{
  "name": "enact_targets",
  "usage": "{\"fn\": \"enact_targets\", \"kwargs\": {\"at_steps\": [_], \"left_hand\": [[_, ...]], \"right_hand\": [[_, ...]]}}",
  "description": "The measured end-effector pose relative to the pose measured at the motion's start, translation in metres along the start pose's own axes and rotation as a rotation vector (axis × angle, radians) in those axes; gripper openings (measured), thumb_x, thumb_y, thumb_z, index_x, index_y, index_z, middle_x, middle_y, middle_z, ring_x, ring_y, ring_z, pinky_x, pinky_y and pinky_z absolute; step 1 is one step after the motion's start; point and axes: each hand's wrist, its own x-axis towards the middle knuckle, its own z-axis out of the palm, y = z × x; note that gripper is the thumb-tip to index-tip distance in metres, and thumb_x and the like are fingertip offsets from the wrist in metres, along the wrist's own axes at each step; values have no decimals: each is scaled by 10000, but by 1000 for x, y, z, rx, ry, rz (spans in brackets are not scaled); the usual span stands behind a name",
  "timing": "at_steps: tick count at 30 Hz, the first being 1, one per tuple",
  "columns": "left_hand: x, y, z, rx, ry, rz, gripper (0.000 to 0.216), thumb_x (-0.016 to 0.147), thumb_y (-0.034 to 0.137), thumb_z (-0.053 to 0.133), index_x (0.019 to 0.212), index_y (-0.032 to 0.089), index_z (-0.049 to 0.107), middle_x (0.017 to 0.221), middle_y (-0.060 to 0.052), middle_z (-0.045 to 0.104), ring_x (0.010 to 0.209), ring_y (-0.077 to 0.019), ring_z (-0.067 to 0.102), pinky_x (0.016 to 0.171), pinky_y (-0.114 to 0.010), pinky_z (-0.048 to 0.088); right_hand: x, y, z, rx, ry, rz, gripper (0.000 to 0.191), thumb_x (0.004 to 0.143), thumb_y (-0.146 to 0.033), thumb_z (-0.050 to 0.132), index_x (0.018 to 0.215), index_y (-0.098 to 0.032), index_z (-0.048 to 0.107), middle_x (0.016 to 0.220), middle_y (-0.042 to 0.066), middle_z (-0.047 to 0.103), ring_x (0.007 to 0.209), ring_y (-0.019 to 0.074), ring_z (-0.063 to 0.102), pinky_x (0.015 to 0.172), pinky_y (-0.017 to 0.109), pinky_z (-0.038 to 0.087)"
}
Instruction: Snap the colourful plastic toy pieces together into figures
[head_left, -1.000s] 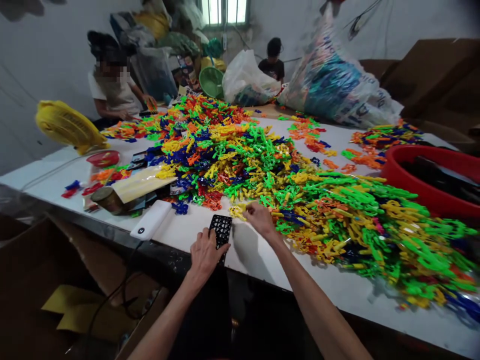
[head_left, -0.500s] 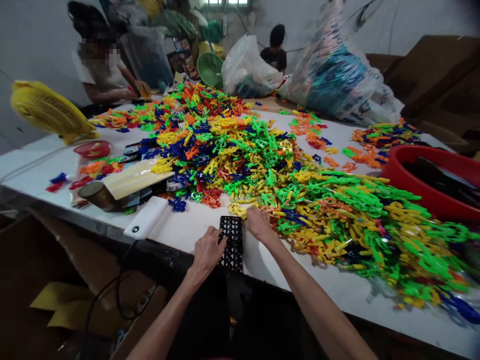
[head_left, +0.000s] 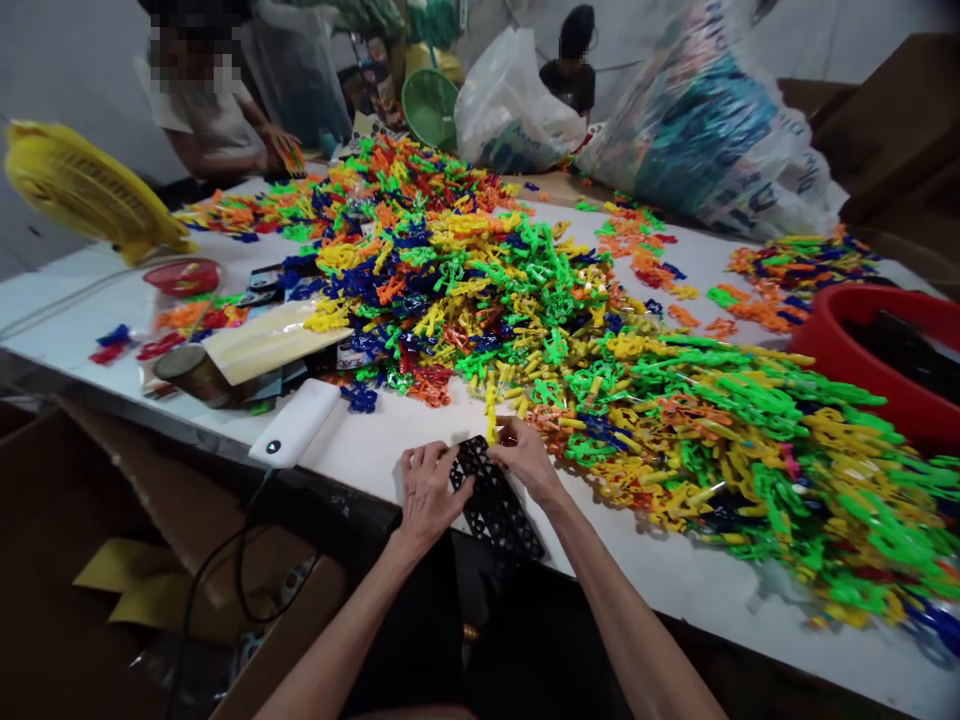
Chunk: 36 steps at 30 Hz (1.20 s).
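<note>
A black plastic tray with rows of holes [head_left: 499,505] lies slanted at the front edge of the white table. My left hand [head_left: 429,492] grips its left side, thumb lying over the top. Between the thumb and fingers of my right hand [head_left: 525,462] is a small yellow plastic toy piece [head_left: 491,402], held upright over the tray's far end. The fingertips partly hide its lower part. Just beyond and to the right of this hand spreads a large heap of yellow, green, blue and orange plastic pieces [head_left: 555,350].
A white power bank [head_left: 296,422] with a cable lies left of my hands, near a metal can [head_left: 191,375]. A yellow fan [head_left: 90,190] stands far left, a red basin [head_left: 885,340] at right. Full plastic bags [head_left: 712,130] and two people [head_left: 210,110] are across the table.
My right hand has picked up the yellow toy piece from the heap's edge and brought it over the tray. The tray has turned from straight to slanted, my left hand still on it.
</note>
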Motion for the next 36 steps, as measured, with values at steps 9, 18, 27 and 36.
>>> {"fn": "enact_targets", "kwargs": {"at_steps": [9, 18, 27, 36], "left_hand": [[0, -20, -4, -83, -17, -44, 440, 689, 374, 654, 1094, 203, 620, 1063, -91, 587, 983, -245, 513, 893, -418, 322], [-2, -27, -4, -58, -59, -37, 252, 717, 308, 615, 954, 236, 661, 1033, -69, 619, 991, -245, 512, 888, -430, 312], [2, -30, -8, -63, -101, -28, 248, 719, 189, 543, 939, 219, 653, 1059, -76, 619, 1001, -256, 524, 920, -464, 298], [33, -8, -26, -580, -61, -12, 568, 758, 467, 572, 1246, 196, 471, 1262, -122, 543, 1174, -250, 479, 972, -412, 359]], "right_hand": [[-11, -10, 28, 110, -18, 106, 318, 519, -219, 568, 825, -175, 494, 633, -56, 510, 491, 112, 495, 433, 225, 405], [-19, -9, 55, -167, 121, -39, 314, 593, -199, 554, 885, -218, 442, 649, -49, 565, 601, 157, 589, 590, 261, 464], [-30, -19, 52, -461, -44, -157, 483, 640, -108, 504, 1111, -192, 440, 813, 14, 633, 734, 186, 623, 679, 290, 478], [2, -41, -100, -1151, 185, 17, 231, 732, -36, 426, 797, -164, 608, 1060, 130, 582, 916, 239, 581, 795, 358, 404]]}}
